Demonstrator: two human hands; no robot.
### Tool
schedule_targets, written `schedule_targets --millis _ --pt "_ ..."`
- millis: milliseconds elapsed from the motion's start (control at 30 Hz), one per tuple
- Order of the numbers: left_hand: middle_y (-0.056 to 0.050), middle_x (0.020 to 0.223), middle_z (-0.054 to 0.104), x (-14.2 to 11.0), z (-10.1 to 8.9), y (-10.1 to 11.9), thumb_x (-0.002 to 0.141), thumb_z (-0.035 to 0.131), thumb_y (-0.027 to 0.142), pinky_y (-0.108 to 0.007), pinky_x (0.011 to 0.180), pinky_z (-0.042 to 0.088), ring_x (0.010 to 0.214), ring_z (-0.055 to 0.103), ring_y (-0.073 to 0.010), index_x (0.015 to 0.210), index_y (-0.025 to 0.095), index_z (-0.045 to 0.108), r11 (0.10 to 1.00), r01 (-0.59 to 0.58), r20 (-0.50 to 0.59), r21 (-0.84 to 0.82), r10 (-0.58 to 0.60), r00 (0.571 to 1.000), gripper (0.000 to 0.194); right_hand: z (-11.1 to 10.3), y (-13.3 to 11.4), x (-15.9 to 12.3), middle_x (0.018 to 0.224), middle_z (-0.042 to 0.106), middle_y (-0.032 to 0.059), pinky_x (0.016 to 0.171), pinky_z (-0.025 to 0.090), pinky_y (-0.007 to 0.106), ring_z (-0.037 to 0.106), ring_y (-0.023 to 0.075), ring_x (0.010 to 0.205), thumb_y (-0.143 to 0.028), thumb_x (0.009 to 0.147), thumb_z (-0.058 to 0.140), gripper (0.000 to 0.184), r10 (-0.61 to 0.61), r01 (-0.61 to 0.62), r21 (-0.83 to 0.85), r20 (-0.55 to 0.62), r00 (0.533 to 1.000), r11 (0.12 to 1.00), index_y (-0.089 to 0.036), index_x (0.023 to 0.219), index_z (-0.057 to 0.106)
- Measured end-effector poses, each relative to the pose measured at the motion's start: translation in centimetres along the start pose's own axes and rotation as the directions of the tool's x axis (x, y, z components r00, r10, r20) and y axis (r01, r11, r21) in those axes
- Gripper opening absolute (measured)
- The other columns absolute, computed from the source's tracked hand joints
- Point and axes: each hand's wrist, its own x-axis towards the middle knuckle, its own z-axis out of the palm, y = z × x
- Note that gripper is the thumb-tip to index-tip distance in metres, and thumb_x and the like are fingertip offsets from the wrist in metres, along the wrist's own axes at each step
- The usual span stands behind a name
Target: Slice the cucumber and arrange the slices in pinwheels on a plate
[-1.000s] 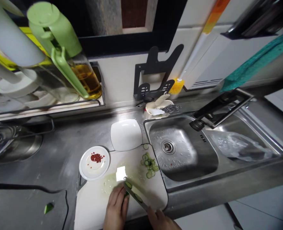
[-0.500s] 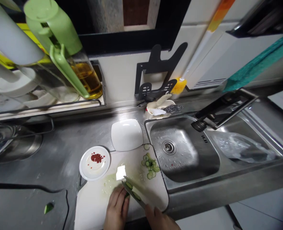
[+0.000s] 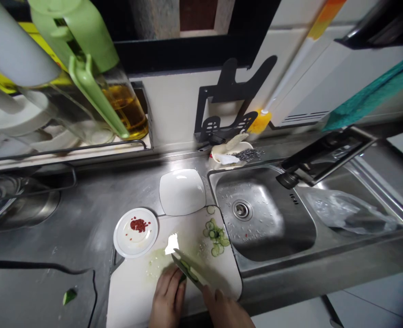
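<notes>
Near the front of the white cutting board [image 3: 129,291], my left hand [image 3: 169,294] has its fingers curled over a piece of cucumber [image 3: 182,277], mostly hidden under them. My right hand [image 3: 223,310] grips a knife [image 3: 187,272] by its handle, which the fingers cover. The blade lies along the left fingertips, pointing up and left, with green cucumber slices [image 3: 189,270] against its side. A loose pile of cut cucumber slices [image 3: 216,234] sits at the board's right edge.
A round white plate [image 3: 122,234] with chopped red bits overlaps the board's left corner. Behind the board sits a square white plate [image 3: 182,193]. The steel sink [image 3: 266,228] and black faucet [image 3: 310,164] are to the right. A cucumber end [image 3: 69,296] lies at left.
The knife tip has shifted slightly left and up, and my right hand has come a little closer to my left. The view has drifted slightly; the slice pile looks the same.
</notes>
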Motion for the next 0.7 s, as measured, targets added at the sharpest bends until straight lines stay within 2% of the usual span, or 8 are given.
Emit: schedule_targets --millis 167,300,467,600,700 --pt "-0.007 0.108 0.071 -0.3 0.2 -0.2 0.092 0.047 0.027 -0.033 0.089 0.056 0.102 0.066 -0.0192 0.111 0.020 0.064 1.000 0.015 0.022 0.026 -0.016 1.000 0.026 0.1 -0.3 0.6 0.077 0.069 0.0024 0.042 0.031 0.022 0.068 0.0165 0.060 0.003 0.078 0.038 0.038 -0.009 0.009 -0.014 0.040 0.999 1.000 -0.021 0.101 0.056" --pt "-0.006 0.108 0.071 -0.6 0.3 -0.7 0.091 0.049 0.027 -0.032 0.087 0.057 0.099 0.067 -0.0189 0.111 0.021 0.064 0.999 -0.025 0.043 0.020 0.024 0.999 0.026 0.8 -0.4 1.0 0.078 0.068 0.0026 0.042 0.029 0.021 0.068 0.0162 0.062 0.005 0.078 0.039 0.039 -0.005 0.005 -0.005 0.019 1.000 1.000 -0.020 0.103 0.056" --pt "-0.006 0.110 0.071 -0.6 0.4 -0.5 0.091 0.048 0.026 -0.033 0.088 0.056 0.101 0.066 -0.0191 0.111 0.020 0.064 1.000 0.018 0.057 0.016 -0.019 0.998 0.026 2.0 -0.6 2.0 0.080 0.068 0.0044 0.047 0.035 0.021 0.068 0.0161 0.066 0.006 0.077 0.036 0.043 0.004 -0.003 0.030 -0.030 1.000 1.000 -0.020 0.106 0.056" --pt "-0.007 0.109 0.071 -0.6 0.5 -0.3 0.092 0.047 0.025 -0.034 0.090 0.056 0.101 0.066 -0.0190 0.110 0.020 0.064 0.999 0.031 0.047 0.009 -0.031 0.998 0.026 2.9 -1.1 3.0 0.081 0.068 0.0066 0.051 0.039 0.023 0.069 0.0196 0.071 0.008 0.075 0.035 0.044 0.061 -0.062 0.031 0.048 0.997 0.998 -0.019 0.101 0.059" --pt "-0.007 0.109 0.071 -0.6 0.4 -0.3 0.091 0.048 0.026 -0.034 0.089 0.056 0.101 0.066 -0.0190 0.109 0.019 0.064 1.000 0.024 0.033 -0.005 -0.024 0.999 0.025 3.0 -1.3 3.3 0.087 0.070 0.0078 0.055 0.043 0.025 0.069 0.0209 0.076 0.009 0.074 0.036 0.049 0.071 -0.072 0.010 0.080 0.994 0.997 -0.019 0.106 0.060"
